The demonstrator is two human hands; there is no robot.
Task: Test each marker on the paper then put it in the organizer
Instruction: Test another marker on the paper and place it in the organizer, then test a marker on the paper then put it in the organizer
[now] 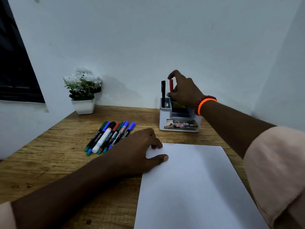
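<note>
My right hand [183, 90] pinches a red marker [171, 85] upright above the white-and-grey organizer [179, 120] at the back of the desk; its lower end is inside or just over a compartment. A black marker [163, 93] stands in the organizer's left slot. My left hand [142, 149] lies flat on the top-left corner of a white sheet of paper [189, 187]. A faint red scribble [168, 144] marks the paper's top edge. Several markers [109, 137], green, blue, black, red and white, lie side by side on the desk left of my left hand.
A small white pot of white flowers [83, 91] stands at the back left against the wall. The wooden desk [49, 162] meets pale walls at the back and right. A dark window [14, 63] is at the far left.
</note>
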